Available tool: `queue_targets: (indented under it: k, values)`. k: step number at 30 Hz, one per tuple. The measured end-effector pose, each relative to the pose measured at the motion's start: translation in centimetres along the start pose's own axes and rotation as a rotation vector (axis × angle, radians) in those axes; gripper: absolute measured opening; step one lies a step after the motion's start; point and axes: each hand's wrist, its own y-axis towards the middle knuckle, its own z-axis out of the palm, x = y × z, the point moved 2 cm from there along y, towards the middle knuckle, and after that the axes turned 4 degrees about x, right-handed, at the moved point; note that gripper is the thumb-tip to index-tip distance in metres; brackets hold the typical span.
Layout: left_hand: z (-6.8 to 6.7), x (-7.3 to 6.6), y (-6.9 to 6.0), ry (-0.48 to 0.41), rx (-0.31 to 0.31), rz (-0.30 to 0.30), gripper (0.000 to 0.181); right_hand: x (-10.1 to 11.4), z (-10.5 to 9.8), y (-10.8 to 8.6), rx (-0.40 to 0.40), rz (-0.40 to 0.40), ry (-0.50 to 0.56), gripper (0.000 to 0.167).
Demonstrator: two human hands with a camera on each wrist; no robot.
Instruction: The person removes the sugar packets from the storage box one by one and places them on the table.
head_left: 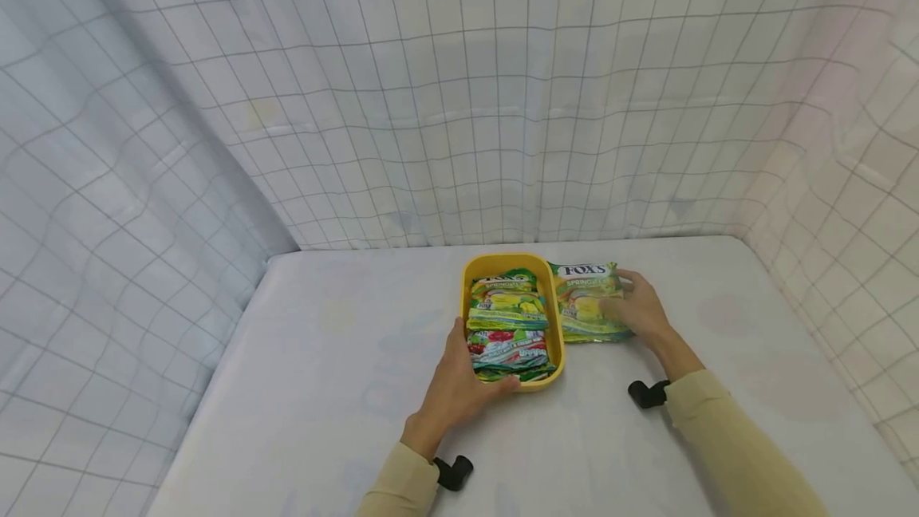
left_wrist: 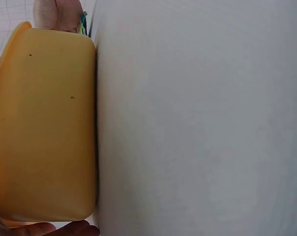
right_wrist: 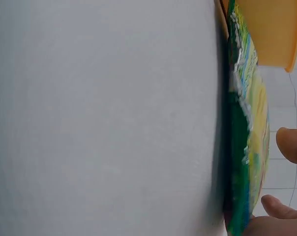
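Note:
A yellow plastic tub (head_left: 558,357) stands on the table, packed with candy bags: a green-and-yellow Fox's bag (head_left: 506,305) at the back, a red-and-white fruit bag (head_left: 508,348) before it and green edges in front. My left hand (head_left: 457,389) holds the tub's near left corner, fingers along the left side and thumb at the near rim. Flat against the tub's right side lies another Fox's candy bag (head_left: 585,301). At that bag's right edge is my right hand (head_left: 639,309); its fingers touch the edge, while the thumb (right_wrist: 292,146) stands off the bag's surface.
The white-covered table (head_left: 345,357) reaches out on both sides of the tub. White grid-patterned curtains (head_left: 445,102) hang behind and to the sides. A black wrist-worn piece (head_left: 454,473) sits at the left cuff, with a similar black piece (head_left: 648,394) at the right.

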Motion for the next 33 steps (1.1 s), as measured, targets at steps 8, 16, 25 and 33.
queue_targets:
  k: [8,16,25,33]
  values:
    - [0.1,0.0,0.1,-0.007,0.004,-0.003,0.135,0.5,0.0,-0.2,-0.007,0.008,-0.056,0.091]
    - [0.0,0.0,0.1,-0.016,0.001,-0.006,0.136,0.9,-0.4,-0.4,-0.042,0.001,-0.045,0.089]
    - [0.2,0.2,0.0,-0.03,-0.002,0.009,0.135,2.5,-0.5,-1.3,-0.029,-0.061,-0.009,0.093]
    - [0.1,0.1,0.1,-0.014,-0.006,0.006,0.135,4.5,-0.4,-2.0,-0.036,-0.135,0.041,0.09]
